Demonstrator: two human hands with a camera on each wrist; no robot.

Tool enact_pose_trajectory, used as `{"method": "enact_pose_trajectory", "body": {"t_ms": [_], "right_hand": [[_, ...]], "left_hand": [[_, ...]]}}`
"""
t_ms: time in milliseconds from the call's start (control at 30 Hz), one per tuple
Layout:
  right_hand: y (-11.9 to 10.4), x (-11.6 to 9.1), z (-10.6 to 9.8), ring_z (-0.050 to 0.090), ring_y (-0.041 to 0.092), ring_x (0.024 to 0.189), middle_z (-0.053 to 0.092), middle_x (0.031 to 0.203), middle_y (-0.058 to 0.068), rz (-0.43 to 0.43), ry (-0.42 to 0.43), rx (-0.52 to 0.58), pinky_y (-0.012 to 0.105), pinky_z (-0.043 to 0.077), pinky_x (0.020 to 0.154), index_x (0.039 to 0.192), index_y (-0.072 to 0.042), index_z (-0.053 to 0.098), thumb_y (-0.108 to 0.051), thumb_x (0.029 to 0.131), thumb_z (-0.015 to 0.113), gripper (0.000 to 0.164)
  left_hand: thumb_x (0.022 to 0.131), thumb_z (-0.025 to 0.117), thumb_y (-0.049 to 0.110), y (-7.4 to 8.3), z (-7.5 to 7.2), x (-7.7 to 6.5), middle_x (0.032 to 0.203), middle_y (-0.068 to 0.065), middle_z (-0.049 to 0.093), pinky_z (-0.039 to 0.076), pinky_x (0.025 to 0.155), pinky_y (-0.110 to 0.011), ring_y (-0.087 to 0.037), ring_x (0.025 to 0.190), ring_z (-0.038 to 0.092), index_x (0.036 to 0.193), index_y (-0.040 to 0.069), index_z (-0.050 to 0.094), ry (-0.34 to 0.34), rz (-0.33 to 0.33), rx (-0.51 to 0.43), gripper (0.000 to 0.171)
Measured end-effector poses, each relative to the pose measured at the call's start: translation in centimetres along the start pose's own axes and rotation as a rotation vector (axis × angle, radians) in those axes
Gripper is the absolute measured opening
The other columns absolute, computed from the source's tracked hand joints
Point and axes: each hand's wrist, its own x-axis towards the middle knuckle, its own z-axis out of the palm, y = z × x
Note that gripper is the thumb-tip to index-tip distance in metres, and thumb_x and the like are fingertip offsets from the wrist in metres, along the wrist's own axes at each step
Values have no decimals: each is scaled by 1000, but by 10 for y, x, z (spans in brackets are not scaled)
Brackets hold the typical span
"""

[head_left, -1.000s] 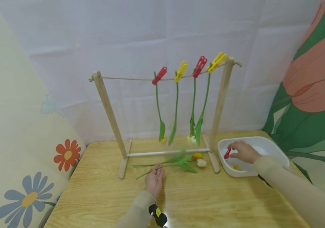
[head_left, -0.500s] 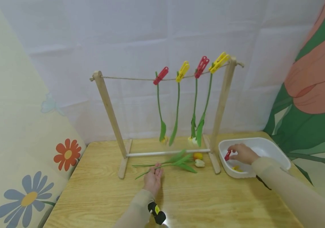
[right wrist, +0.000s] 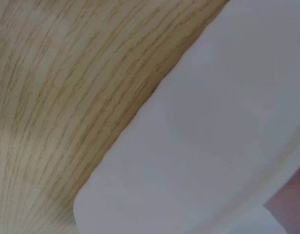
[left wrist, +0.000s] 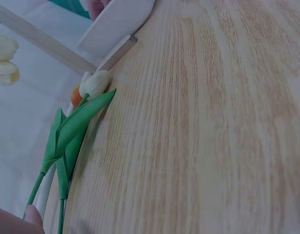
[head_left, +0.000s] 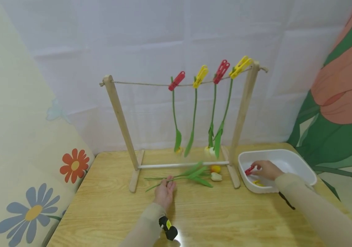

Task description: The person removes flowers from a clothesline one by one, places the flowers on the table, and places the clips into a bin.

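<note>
A white tulip (head_left: 216, 176) with a long green stem lies on the table, and my left hand (head_left: 164, 192) holds its stem near the far end from the bloom. In the left wrist view a fingertip (left wrist: 33, 215) meets that stem. Beside it lies an orange-yellow tulip (head_left: 215, 168), partly covered by leaves. My right hand (head_left: 266, 169) is inside the white basin (head_left: 299, 164), pinching a red clothespin (head_left: 249, 170). A yellow clothespin (head_left: 257, 183) lies on the basin floor below the fingers. The right wrist view shows mostly the basin's outer wall (right wrist: 189, 131).
A wooden frame (head_left: 121, 120) carries a string (head_left: 145, 83). Several tulips hang heads down from it, clipped by red and yellow clothespins (head_left: 200, 77). The frame's white bar (head_left: 163, 166) runs low behind the lying tulips. White cloth (head_left: 138, 34) covers the wall behind.
The red clothespin has turned from nearly upright to lying more level in my right hand, which has sunk slightly in the basin. My left hand stays on the stem.
</note>
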Motion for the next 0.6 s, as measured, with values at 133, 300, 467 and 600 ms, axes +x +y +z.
{"method": "enact_pose_trajectory", "body": {"t_ms": [133, 300, 467, 600], "right_hand": [[5, 1, 2, 58, 29, 82, 64, 89, 18, 67, -55, -11, 46, 50, 72, 103, 8, 65, -11, 85, 71, 27], [9, 4, 7, 60, 41, 96, 65, 103, 25, 179, -127, -25, 56, 49, 84, 107, 6, 66, -12, 85, 71, 29], [7, 4, 11, 58, 45, 102, 64, 108, 26, 244, -153, -39, 60, 46, 88, 111, 7, 65, -15, 84, 70, 35], [5, 4, 12, 55, 50, 107, 62, 111, 31, 240, -156, -44, 62, 44, 91, 114, 9, 63, -14, 87, 68, 36]], "left_hand": [[105, 27, 1, 5, 1, -3, 152, -38, 9, 24, 116, -44, -46, 142, 15, 146, -17, 6, -23, -32, 57, 49], [103, 32, 0, 3, -9, 9, 150, -40, 8, 23, 116, -46, -47, 141, 15, 145, -18, 12, -83, -52, 134, 50], [106, 35, 13, -37, -80, 97, 144, -43, 21, 30, 112, -51, -47, 134, 34, 147, -14, 12, -203, -72, 86, 54], [108, 29, 24, -35, -81, 96, 145, -47, 10, 25, 114, -52, -50, 137, 25, 146, -15, -7, -205, -118, 121, 65]]}}
